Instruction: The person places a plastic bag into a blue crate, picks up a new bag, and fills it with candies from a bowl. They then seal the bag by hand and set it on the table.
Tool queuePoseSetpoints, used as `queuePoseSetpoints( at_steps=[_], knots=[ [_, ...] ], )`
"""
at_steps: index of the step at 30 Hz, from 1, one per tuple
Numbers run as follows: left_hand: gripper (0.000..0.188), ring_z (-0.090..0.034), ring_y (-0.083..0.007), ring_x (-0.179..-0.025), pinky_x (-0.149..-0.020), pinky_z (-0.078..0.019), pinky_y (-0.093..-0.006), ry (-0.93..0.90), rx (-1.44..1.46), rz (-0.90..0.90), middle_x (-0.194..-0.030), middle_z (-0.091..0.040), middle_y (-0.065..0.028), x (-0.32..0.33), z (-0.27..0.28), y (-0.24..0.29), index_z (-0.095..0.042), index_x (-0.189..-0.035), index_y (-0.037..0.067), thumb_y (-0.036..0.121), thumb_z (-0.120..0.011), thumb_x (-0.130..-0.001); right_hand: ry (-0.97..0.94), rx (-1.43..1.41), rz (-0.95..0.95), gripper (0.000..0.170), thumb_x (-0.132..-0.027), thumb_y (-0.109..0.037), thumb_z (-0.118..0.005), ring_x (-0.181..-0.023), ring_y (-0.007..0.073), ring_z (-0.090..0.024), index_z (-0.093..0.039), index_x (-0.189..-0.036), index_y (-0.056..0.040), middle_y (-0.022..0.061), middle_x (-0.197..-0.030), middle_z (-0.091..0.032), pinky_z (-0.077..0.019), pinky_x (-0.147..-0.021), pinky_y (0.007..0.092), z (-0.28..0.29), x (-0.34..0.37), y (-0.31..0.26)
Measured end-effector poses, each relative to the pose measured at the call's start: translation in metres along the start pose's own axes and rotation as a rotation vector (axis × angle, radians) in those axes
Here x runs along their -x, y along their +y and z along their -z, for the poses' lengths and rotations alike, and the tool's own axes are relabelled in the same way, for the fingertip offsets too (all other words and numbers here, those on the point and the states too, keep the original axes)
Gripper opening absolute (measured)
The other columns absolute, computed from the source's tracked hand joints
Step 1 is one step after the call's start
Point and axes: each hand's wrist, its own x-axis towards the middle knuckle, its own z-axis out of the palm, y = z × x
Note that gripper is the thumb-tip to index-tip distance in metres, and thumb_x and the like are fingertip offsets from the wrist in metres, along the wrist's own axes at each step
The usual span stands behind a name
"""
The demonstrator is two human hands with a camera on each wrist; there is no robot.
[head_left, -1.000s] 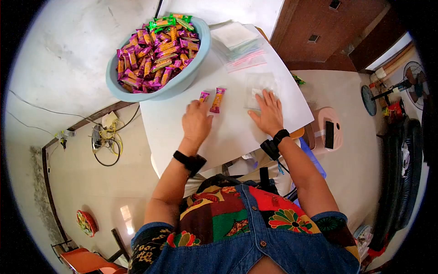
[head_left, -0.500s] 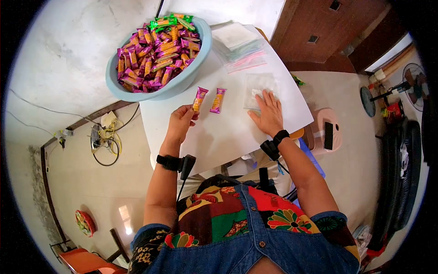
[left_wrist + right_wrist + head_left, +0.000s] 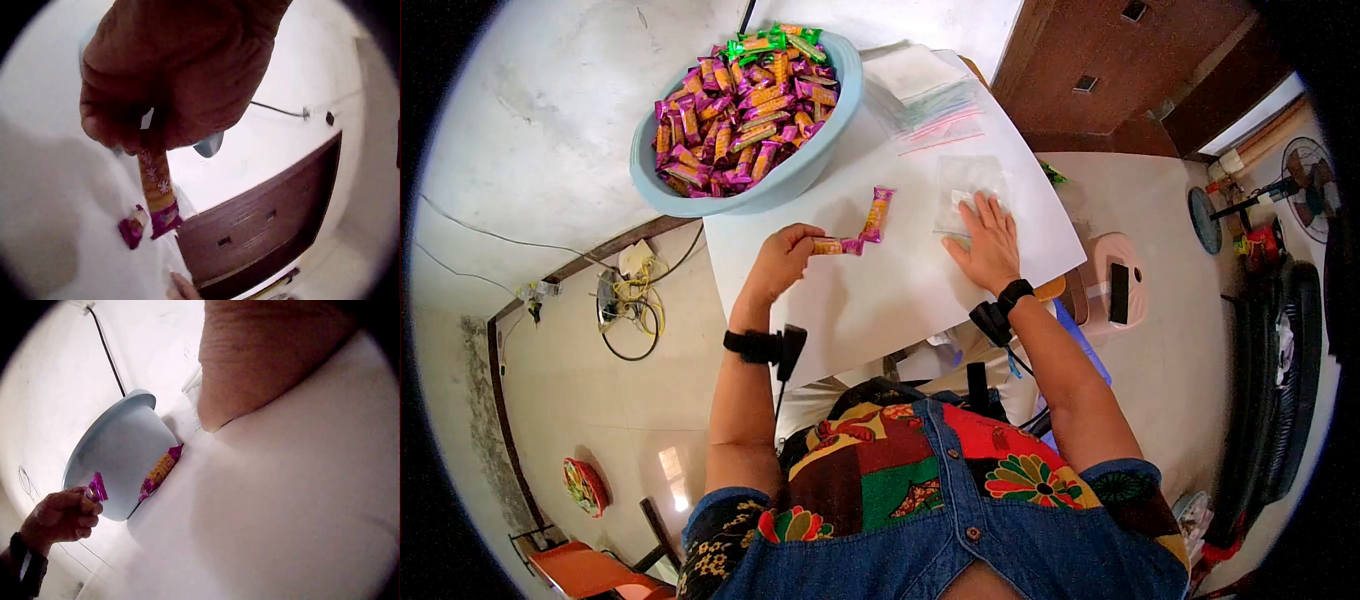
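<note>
My left hand (image 3: 780, 262) pinches one end of a purple and orange wrapped snack (image 3: 836, 246), which points right above the white table (image 3: 870, 310). In the left wrist view the held snack (image 3: 156, 181) hangs from the fingertips. A second wrapped snack (image 3: 878, 215) lies on the table just beyond the held one's tip. My right hand (image 3: 990, 245) rests flat, fingers spread, on a clear plastic bag (image 3: 960, 180). In the right wrist view the left hand (image 3: 56, 519) shows with its snack, near the loose snack (image 3: 161, 472).
A blue basin (image 3: 810, 175) heaped with purple and some green wrapped snacks stands at the table's back left. A stack of clear bags (image 3: 930, 105) lies at the back. A pink stool (image 3: 1135, 290) stands on the floor to the right.
My left hand picked up the snack from the table, drew it back leftward and turned it from upright to sideways. The loose snack has shifted slightly. My right hand has stayed on the bag.
</note>
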Motion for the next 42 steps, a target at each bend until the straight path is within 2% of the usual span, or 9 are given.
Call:
queuePoseSetpoints(
  at_steps=[4,13,16,22,28,31,35,38,42],
  knots=[
    [0.029,-0.064,-0.0343,-0.072,-0.068,-0.0511,-0.0386,0.130,-0.505,-0.279,-0.080,-0.066,-0.0206,-0.023,0.001,0.008,-0.065,-0.102,-0.003,0.016,-0.063,-0.081,-0.002,0.005,-0.003,0.069,-0.086,-0.049,-0.058,-0.144,0.0374,-0.021,-0.046,-0.141,-0.0090,0.0190,-0.154,-0.028,-0.0153,-0.115,0.0533,0.002,0.000,-0.002],
    [0.025,-0.062,-0.0356,-0.093,-0.077,-0.0516,-0.0429,0.406,-0.746,-0.576,-0.101,-0.063,-0.0179,-0.052,-0.035,-0.007,-0.065,-0.103,0.003,0.013,-0.065,-0.080,-0.011,-0.014,-0.021,0.069,-0.086,-0.049,-0.059,-0.144,0.0368,-0.020,-0.046,-0.141,-0.0093,0.0185,-0.154,-0.028,-0.0154,-0.116,0.0530,0.001,-0.002,-0.001],
    [0.023,-0.062,-0.0309,-0.094,-0.075,-0.0517,-0.0423,0.329,-0.851,-0.617,-0.099,-0.061,-0.0135,-0.044,-0.047,0.024,-0.065,-0.105,0.008,0.011,-0.060,-0.083,-0.021,-0.008,-0.027,0.069,-0.086,-0.049,-0.059,-0.144,0.0364,-0.021,-0.046,-0.141,-0.0097,0.0180,-0.154,-0.028,-0.0152,-0.116,0.0530,0.003,-0.002,-0.003],
    [0.008,-0.059,-0.0213,-0.090,-0.068,-0.0486,-0.0383,0.159,-1.297,-0.861,-0.090,-0.057,-0.0034,-0.075,-0.073,0.048,-0.068,-0.081,0.013,0.015,-0.060,-0.082,-0.007,-0.019,-0.023,0.068,-0.085,-0.048,-0.060,-0.144,0.0362,-0.021,-0.046,-0.141,-0.0097,0.0176,-0.154,-0.029,-0.0155,-0.115,0.0534,0.003,-0.002,-0.003],
    [0.006,-0.059,-0.0254,-0.086,-0.067,-0.0476,-0.0396,0.079,-1.106,-0.974,-0.087,-0.058,-0.0047,-0.076,-0.063,0.053,-0.066,-0.076,0.010,0.014,-0.063,-0.080,-0.001,0.010,0.006,0.069,-0.086,-0.048,-0.060,-0.144,0.0355,-0.020,-0.045,-0.142,-0.0100,0.0171,-0.154,-0.029,-0.0153,-0.116,0.0535,0.001,0.000,-0.001],
    [0.008,-0.061,-0.0289,-0.084,-0.069,-0.0484,-0.0412,0.122,-0.711,-0.717,-0.085,-0.062,-0.0068,-0.046,-0.038,0.060,-0.065,-0.079,0.007,0.015,-0.067,-0.079,-0.038,0.036,-0.016,0.069,-0.086,-0.048,-0.059,-0.144,0.0349,-0.020,-0.044,-0.142,-0.0099,0.0171,-0.154,-0.028,-0.0147,-0.116,0.0531,0.005,-0.001,-0.004],
    [0.033,-0.066,-0.0317,-0.072,-0.065,-0.0512,-0.0404,0.309,-0.403,-0.267,-0.078,-0.068,-0.0146,-0.004,-0.012,0.043,-0.058,-0.108,0.002,0.017,-0.068,-0.080,-0.014,0.007,-0.020,0.068,-0.086,-0.047,-0.060,-0.144,0.0357,-0.022,-0.045,-0.141,-0.0091,0.0182,-0.154,-0.029,-0.0153,-0.115,0.0525,0.003,-0.001,-0.003],
    [0.053,-0.067,-0.0336,-0.068,-0.064,-0.0514,-0.0434,0.411,-0.463,-0.154,-0.070,-0.067,-0.0185,0.001,-0.016,-0.012,-0.045,-0.123,0.002,0.019,-0.069,-0.078,-0.005,-0.005,-0.015,0.068,-0.086,-0.046,-0.061,-0.143,0.0361,-0.023,-0.046,-0.140,-0.0086,0.0187,-0.153,-0.030,-0.0157,-0.115,0.0523,0.004,0.000,-0.003],
    [0.049,-0.066,-0.0374,-0.074,-0.067,-0.0514,-0.0458,0.319,-0.536,-0.107,-0.078,-0.067,-0.0197,-0.003,-0.030,-0.021,-0.047,-0.123,0.005,0.020,-0.066,-0.080,0.008,-0.025,-0.006,0.068,-0.086,-0.046,-0.061,-0.143,0.0361,-0.023,-0.046,-0.140,-0.0083,0.0189,-0.153,-0.030,-0.0157,-0.115,0.0523,0.005,0.001,-0.003]
  ],
)
